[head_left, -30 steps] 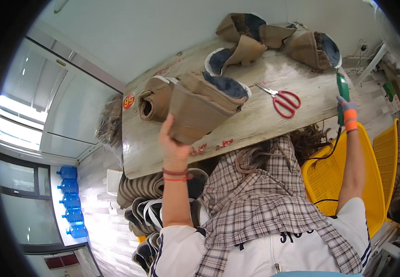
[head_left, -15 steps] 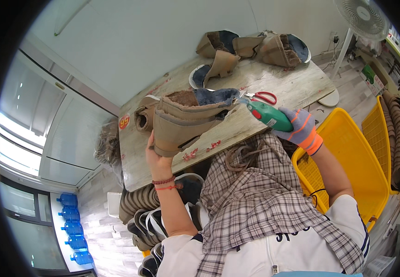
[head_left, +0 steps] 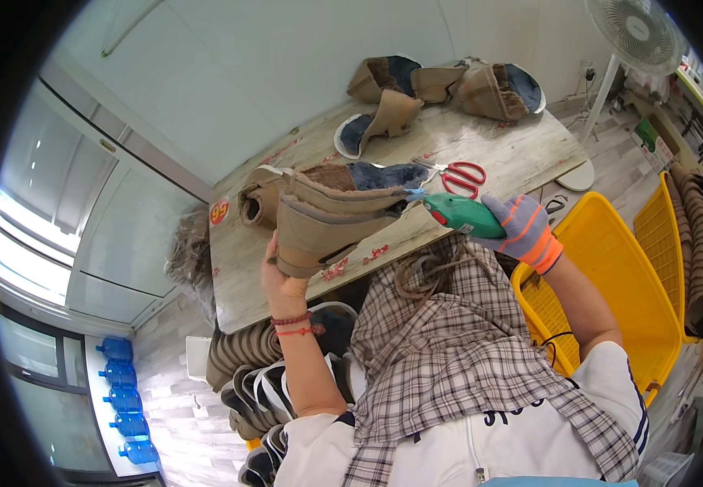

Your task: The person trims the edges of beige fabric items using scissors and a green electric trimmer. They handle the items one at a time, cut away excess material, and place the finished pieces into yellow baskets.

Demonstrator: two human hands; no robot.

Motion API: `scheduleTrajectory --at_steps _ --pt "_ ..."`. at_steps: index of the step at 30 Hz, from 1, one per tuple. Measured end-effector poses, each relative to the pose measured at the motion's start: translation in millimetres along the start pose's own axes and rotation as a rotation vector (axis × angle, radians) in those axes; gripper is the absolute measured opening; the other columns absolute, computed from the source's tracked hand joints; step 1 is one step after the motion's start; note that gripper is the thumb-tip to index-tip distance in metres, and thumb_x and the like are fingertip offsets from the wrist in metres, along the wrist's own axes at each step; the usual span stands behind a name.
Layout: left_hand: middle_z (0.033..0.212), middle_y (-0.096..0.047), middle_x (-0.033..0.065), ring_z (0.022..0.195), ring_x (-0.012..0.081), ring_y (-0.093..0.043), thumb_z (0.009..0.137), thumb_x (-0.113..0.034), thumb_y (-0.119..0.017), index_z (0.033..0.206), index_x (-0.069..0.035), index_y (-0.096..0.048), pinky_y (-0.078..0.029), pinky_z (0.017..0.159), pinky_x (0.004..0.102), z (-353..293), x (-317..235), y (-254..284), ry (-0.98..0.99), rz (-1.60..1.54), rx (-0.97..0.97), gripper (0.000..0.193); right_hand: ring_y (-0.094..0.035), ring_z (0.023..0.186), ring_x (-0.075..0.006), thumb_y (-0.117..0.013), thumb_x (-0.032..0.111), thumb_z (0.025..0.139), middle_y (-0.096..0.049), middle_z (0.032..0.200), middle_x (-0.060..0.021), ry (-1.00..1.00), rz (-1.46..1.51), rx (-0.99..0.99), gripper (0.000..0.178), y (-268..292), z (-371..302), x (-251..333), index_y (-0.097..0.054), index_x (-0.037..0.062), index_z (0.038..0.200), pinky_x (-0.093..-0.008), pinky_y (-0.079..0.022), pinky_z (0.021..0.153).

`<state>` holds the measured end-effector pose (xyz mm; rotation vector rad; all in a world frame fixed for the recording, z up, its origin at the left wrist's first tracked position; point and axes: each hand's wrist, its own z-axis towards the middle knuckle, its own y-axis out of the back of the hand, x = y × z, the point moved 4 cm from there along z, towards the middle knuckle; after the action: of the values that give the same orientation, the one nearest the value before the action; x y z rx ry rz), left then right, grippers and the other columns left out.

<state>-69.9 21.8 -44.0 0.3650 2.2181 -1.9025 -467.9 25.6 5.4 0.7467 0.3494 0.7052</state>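
Note:
My bare left hand (head_left: 285, 280) grips the near left end of a brown, fleece-lined boot upper (head_left: 319, 235), its fingers partly hidden behind it. Dark blue lining shows toward the upper's right end. In a grey and orange glove, my right hand (head_left: 528, 231) is closed around a green handheld power cutter (head_left: 467, 217) with a red button. The cutter's pale blue tip meets or nearly meets the upper's right edge; contact is hard to tell. Red-handled scissors (head_left: 465, 177) lie just beyond the cutter. A rolled brown upper (head_left: 259, 208) rests left of the held one.
More boot uppers (head_left: 396, 112) lie at the table's (head_left: 286, 158) far side. Yellow baskets (head_left: 611, 276) stand at my right, beside stacked brown pieces (head_left: 696, 252). Stacked footwear parts (head_left: 246, 353) sit below the table at left. A white fan (head_left: 636, 28) stands far right.
My right hand has brought the cutter slightly down and left, turning it more level, so more of the scissors shows. The held upper has shifted slightly right.

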Motion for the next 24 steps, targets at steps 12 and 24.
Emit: scheduleTrajectory --at_steps 12,24 --pt "0.127 -0.047 0.0182 0.117 0.0342 -0.045 0.092 -0.015 -0.040 0.123 0.001 -0.045 -0.036 0.099 0.0512 2.6 18.2 -10.5 0.076 -0.120 0.023 0.035 -0.052 0.051 -0.0223 -0.078 0.041 0.058 -0.053 0.057 -0.0050 -0.024 0.073 -0.050 0.063 2.0 7.3 3.2 -0.056 0.0061 0.106 -0.0317 -0.042 0.048" --pt "0.128 -0.046 0.0175 0.118 0.0340 -0.045 0.092 -0.022 -0.046 0.125 0.001 -0.042 -0.037 0.097 0.0516 -16.2 47.4 -54.0 -0.008 -0.005 0.058 0.040 -0.056 0.055 -0.0247 -0.079 0.040 0.057 -0.059 0.064 -0.0061 -0.080 0.234 -0.090 0.057 6.2 19.4 10.8 -0.059 0.0082 0.101 -0.0326 -0.045 0.051"
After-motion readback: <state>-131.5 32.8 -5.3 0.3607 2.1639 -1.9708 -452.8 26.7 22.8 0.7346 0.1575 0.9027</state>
